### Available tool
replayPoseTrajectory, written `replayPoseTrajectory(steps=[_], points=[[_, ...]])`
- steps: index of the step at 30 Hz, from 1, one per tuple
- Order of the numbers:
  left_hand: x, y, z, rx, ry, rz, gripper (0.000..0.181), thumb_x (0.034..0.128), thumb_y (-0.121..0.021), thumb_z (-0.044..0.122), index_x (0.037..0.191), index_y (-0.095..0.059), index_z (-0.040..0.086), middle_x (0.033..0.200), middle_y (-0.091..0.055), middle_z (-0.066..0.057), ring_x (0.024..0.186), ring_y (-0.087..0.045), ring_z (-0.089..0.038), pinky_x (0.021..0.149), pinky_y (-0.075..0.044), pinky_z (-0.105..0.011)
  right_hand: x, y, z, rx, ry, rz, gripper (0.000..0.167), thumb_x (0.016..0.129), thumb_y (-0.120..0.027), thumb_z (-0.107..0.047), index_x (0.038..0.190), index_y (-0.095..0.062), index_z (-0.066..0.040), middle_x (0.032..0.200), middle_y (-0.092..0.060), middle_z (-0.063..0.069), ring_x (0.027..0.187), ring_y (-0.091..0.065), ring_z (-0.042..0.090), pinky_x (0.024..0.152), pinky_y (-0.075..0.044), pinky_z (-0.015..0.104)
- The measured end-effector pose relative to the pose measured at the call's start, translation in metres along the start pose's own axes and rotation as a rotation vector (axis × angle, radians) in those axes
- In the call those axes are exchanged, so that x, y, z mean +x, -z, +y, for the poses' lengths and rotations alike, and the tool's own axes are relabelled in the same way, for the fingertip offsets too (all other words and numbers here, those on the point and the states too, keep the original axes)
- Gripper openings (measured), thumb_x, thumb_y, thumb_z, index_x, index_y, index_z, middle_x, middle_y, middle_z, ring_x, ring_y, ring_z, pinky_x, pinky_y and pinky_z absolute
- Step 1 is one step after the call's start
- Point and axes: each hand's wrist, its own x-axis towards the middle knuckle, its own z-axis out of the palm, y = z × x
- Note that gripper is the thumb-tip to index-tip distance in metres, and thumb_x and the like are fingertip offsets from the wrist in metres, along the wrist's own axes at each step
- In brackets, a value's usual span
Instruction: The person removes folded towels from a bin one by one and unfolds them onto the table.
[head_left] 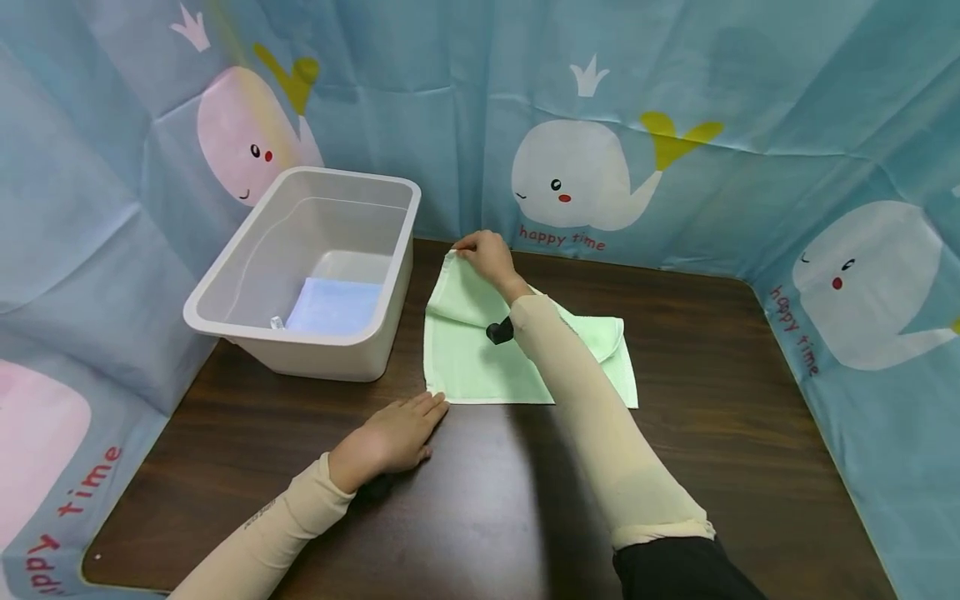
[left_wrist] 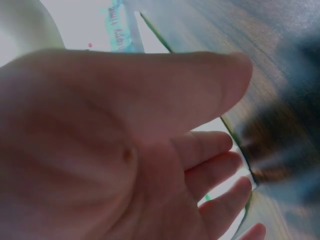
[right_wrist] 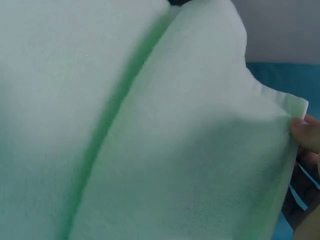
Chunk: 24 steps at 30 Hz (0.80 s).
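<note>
A pale green towel (head_left: 472,371) with white edging lies on the table, its far part lifted and its right side rumpled. My right hand (head_left: 489,257) pinches the towel's far left corner. In the right wrist view, the thumb is on the raised corner of the towel (right_wrist: 200,165), and a deep crease runs down beside it. At the near left corner, my left hand (head_left: 396,432) rests with its fingertips on the towel's edge. The left wrist view shows that hand (left_wrist: 150,150) from the palm side, fingers extended.
A grey-white plastic bin (head_left: 360,338) stands at the table's back left. Inside it lies a folded light-blue cloth (head_left: 336,307). The dark wood table (head_left: 712,417) is enclosed by a blue whale-print curtain (head_left: 420,83) at the back and sides.
</note>
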Motion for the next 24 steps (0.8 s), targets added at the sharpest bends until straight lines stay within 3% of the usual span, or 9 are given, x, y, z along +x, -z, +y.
replayPoseTrajectory(steps=[12,20,24], points=[[-0.001,0.0,0.003,0.017,0.016,0.023,0.062,0.0951,-0.065,0.023,0.148,-0.042,0.002,0.158,-0.04,-0.013,0.147,-0.037,-0.031,0.118,-0.036,-0.049,0.002,-0.033,0.006,-0.119,-0.158,0.006,0.019,0.093,-0.069,-0.02,0.11,-0.077,-0.015,0.113,-0.076,0.003,0.101,-0.07,0.023,0.089,-0.057,0.037],[0.003,0.003,0.007,0.004,-0.006,0.091,0.059,0.0986,-0.06,0.026,0.149,-0.041,0.0,0.157,-0.04,-0.015,0.146,-0.038,-0.033,0.118,-0.035,-0.049,-0.001,-0.045,0.008,-0.189,-0.213,0.037,0.021,0.091,-0.072,-0.02,0.11,-0.077,-0.014,0.111,-0.076,0.004,0.099,-0.071,0.024,0.088,-0.058,0.038],[0.006,0.002,0.008,0.002,-0.01,0.061,0.061,0.0987,-0.06,0.027,0.15,-0.039,0.001,0.159,-0.038,-0.014,0.148,-0.037,-0.032,0.119,-0.035,-0.048,-0.001,-0.049,0.006,-0.25,-0.227,0.072,0.02,0.089,-0.075,-0.021,0.108,-0.077,-0.014,0.11,-0.075,0.004,0.1,-0.069,0.025,0.089,-0.057,0.04]])
